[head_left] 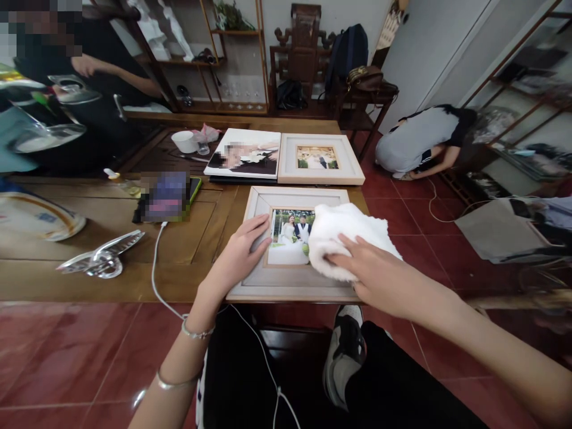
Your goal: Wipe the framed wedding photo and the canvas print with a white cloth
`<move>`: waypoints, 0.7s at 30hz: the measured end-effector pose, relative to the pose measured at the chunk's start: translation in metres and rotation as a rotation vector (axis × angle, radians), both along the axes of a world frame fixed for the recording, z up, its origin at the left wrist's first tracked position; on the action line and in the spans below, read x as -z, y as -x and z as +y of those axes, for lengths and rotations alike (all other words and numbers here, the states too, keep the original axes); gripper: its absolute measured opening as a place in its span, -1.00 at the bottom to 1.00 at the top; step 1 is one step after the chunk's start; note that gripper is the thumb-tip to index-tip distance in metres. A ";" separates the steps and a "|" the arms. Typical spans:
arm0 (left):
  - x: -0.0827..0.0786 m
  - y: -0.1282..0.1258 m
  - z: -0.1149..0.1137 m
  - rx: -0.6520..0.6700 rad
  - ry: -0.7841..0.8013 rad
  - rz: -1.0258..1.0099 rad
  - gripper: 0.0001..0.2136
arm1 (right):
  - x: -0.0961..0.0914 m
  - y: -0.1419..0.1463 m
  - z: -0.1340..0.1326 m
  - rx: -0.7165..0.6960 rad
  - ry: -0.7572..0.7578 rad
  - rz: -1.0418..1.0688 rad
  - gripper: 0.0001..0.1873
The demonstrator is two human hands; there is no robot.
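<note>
A pale picture frame [295, 279] with a wedding photo [286, 244] in it lies flat at the front edge of the wooden table. My left hand [243, 250] rests on the left border of this frame, fingers stretched out and nothing held. In my right hand [366, 262] is a white fluffy cloth [353, 223], pressed onto the right part of the frame. The cloth covers that side and hangs past its right edge. Some fingertips of my right hand are hidden in the cloth folds.
Behind lie a second framed photo [322, 174] and a white-edged photo panel [243, 156]. To the left are a phone [167, 196] with a white cable [154, 268], a silver winged ornament [100, 256] and a white cup [184, 142]. A person [424, 140] crouches at the right; another [107, 65] is across the table.
</note>
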State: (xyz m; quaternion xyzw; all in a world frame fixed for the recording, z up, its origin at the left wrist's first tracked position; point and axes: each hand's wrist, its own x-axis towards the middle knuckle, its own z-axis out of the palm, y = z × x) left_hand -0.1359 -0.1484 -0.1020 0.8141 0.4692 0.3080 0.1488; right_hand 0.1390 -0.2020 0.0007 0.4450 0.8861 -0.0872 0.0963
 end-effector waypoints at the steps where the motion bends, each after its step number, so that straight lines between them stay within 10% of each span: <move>1: 0.000 0.000 0.000 0.004 -0.003 0.003 -0.61 | 0.008 0.000 0.010 0.016 -0.045 0.003 -0.29; 10: 0.002 0.001 -0.001 -0.010 -0.022 -0.011 -0.63 | 0.047 -0.003 0.094 -0.001 -0.297 0.046 -0.35; 21: 0.005 0.000 -0.001 -0.008 -0.036 0.000 -0.62 | -0.011 0.007 -0.025 -0.066 0.095 0.066 -0.47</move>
